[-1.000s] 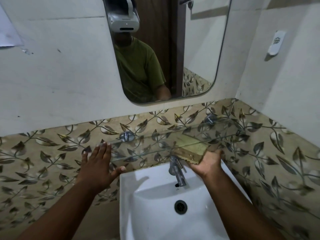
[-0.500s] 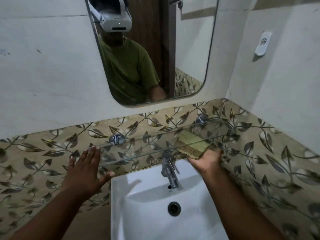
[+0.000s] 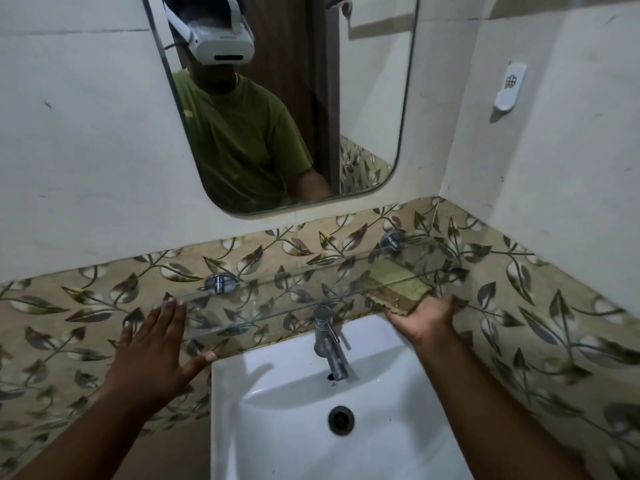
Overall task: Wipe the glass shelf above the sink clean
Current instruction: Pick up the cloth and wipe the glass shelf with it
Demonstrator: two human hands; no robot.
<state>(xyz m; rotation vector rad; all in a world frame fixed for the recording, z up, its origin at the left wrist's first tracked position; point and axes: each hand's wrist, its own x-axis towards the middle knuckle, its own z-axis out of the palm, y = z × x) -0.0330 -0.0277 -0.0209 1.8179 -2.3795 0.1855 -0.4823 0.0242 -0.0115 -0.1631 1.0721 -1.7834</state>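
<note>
The glass shelf (image 3: 263, 299) is fixed above the sink (image 3: 294, 410). Its left end is steadied by the flat, spread left hand (image 3: 157, 355); a sponge (image 3: 394, 287) is gripped at its right end by the right hand (image 3: 424, 318).

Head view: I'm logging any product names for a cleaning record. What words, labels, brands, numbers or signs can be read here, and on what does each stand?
No readable words or numbers anywhere.
White wall fixture: a dark grid-like emblem, no letters legible.
Headset in the mirror: no marking legible.
Sponge under the right hand, tap, sink, glass shelf: no visible labels.
</note>
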